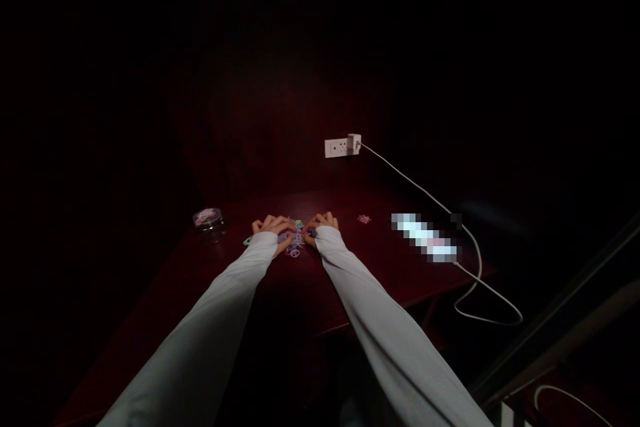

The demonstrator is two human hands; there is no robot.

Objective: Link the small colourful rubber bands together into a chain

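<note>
A loose heap of small elastic hair ties (295, 247), mostly purple with some other colours, lies on the dark red table between my hands. My left hand (273, 225) rests at the heap's left side, its fingers bent and its thumb apart from them. On the other side, my right hand (323, 221) has its fingers curled, with thumb and index tips close together at the heap's edge. Whatever sits between those tips is too small and dim to make out. A green ring-shaped piece (247, 241) lies by my left wrist.
A clear round container (208, 219) with a pink-patterned top stands at the left. A small pink pile (364, 219) lies right of my hands. Farther right is a blurred-out bright device (425, 238) on a white cable (415, 183), running to a charger (354, 141) in the wall socket (335, 148).
</note>
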